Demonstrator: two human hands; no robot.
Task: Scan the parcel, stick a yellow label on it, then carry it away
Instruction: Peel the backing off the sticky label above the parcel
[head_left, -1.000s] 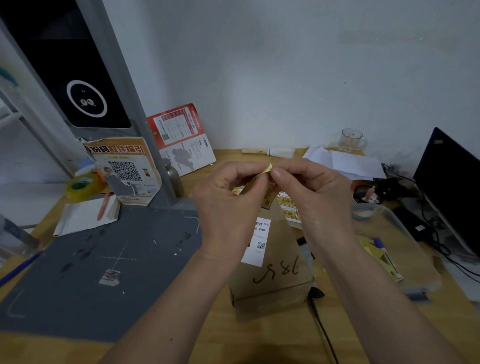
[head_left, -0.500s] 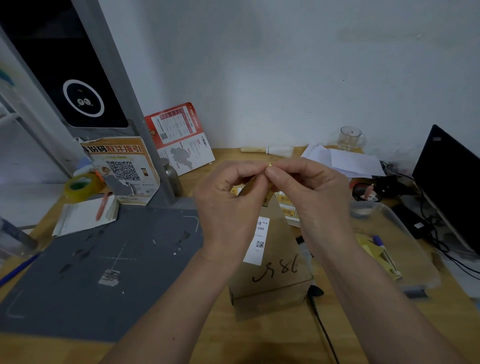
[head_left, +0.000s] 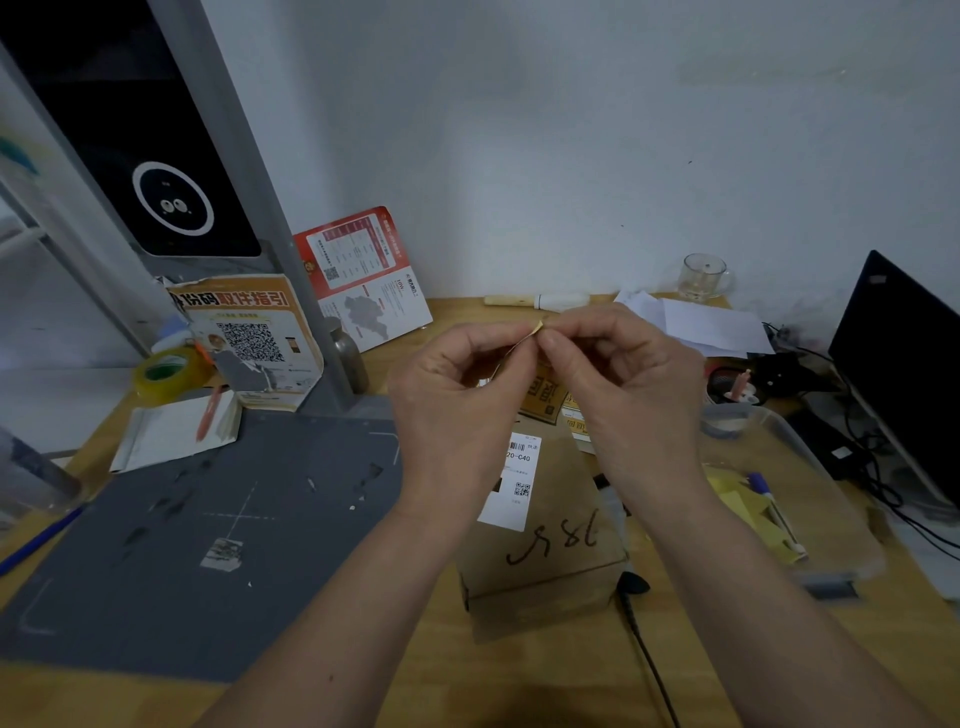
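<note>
While hands pinch label, parcel "20-C40"

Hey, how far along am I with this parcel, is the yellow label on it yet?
Not yet. The parcel sits on the desk beside the grey mat, showing only its white shipping label and handwritten marks; whether it was scanned can't be told. In hand: your left hand and right hand pinch a small yellow label above the box. Left: stick it on, then carry the parcel away.
</note>
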